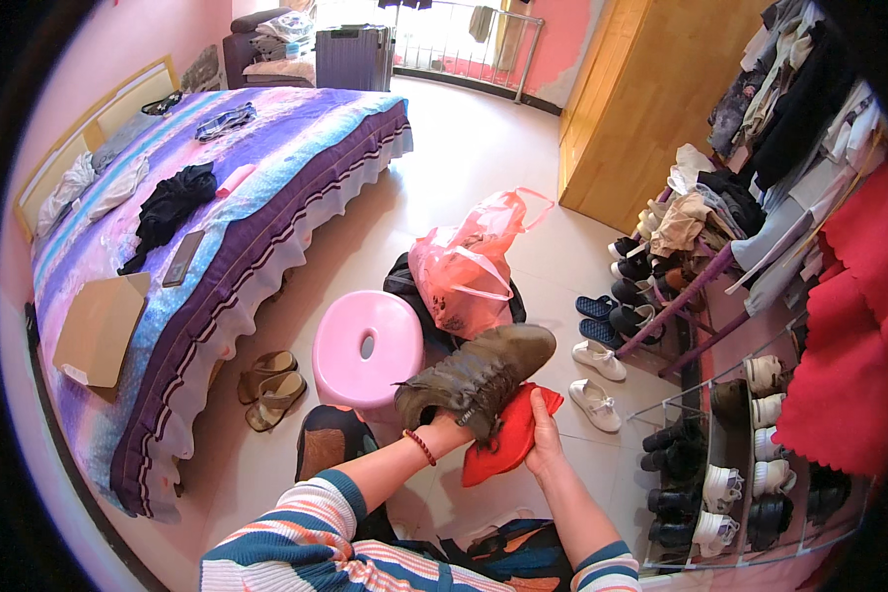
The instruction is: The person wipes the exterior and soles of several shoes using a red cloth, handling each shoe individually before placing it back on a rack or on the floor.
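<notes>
A dark brown lace-up shoe (481, 370) is held up before me, sole side towards the right. My left hand (448, 429) reaches inside its opening, so the fingers are hidden. In my right hand (546, 440) is a red cloth (514, 444), pressed against the underside of the shoe with the thumb on top. Just beyond the shoe, a pink translucent plastic bag (462, 274) rests on a black bag (399, 281) on the floor. Left of the shoe stands a pink plastic stool (340, 355) with an oval hole in its seat.
Brown sandals (277, 392) lie beside the bed (266, 200). On the right, white shoes (596, 405) and blue slippers (598, 318) sit near a purple rack (681, 300) of clothes and footwear. A metal shoe rack (692, 566) stands at lower right, partly behind red fabric (851, 333).
</notes>
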A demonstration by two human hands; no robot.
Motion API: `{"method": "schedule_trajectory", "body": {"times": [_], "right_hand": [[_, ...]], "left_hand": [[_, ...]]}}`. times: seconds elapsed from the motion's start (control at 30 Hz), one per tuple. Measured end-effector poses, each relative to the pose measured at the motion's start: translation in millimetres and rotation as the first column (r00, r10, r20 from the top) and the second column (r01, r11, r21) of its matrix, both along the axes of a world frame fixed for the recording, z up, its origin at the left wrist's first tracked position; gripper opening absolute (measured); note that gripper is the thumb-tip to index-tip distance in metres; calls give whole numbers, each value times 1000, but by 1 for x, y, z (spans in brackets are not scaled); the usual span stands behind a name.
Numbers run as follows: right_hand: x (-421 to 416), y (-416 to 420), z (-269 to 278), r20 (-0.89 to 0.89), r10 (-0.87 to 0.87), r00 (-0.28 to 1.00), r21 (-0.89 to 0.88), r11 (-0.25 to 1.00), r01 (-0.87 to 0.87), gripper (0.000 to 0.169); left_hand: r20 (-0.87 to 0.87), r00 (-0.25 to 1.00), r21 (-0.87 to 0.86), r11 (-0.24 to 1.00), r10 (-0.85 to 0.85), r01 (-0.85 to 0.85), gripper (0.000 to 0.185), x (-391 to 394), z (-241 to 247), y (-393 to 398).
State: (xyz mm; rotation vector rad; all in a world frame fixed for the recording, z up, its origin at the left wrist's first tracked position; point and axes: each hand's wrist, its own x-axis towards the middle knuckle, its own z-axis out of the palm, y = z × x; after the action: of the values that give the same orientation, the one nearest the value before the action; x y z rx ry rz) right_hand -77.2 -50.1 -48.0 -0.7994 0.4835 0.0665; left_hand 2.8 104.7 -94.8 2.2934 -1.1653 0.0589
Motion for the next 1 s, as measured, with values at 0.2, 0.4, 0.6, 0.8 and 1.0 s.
{"method": "schedule_trajectory", "body": {"times": [0.2, 0.4, 0.6, 0.8, 1.0], "right_hand": [[-7, 11, 10, -46, 235, 971, 131, 965, -227, 81], [-13, 16, 1, -81, 146, 986, 236, 964, -123, 72], [-9, 16, -14, 3, 29, 1000, 272, 962, -29, 66], [-3, 17, -11, 94, -14, 995, 228, 974, -8, 63], [-2, 19, -6, 146, -107, 983, 124, 988, 89, 59]], "left_hand": [[-240, 968, 19, 996, -76, 83, 49, -17, -14, 11], [-520, 848, 92, 981, -101, 173, 49, -20, 17, 13], [-431, 882, -117, 981, -189, 153, 48, -14, -35, -2], [-265, 949, -224, 968, -170, 110, 48, -10, -60, -10], [-279, 943, -180, 974, -182, 135, 49, -16, -14, 1]]}}
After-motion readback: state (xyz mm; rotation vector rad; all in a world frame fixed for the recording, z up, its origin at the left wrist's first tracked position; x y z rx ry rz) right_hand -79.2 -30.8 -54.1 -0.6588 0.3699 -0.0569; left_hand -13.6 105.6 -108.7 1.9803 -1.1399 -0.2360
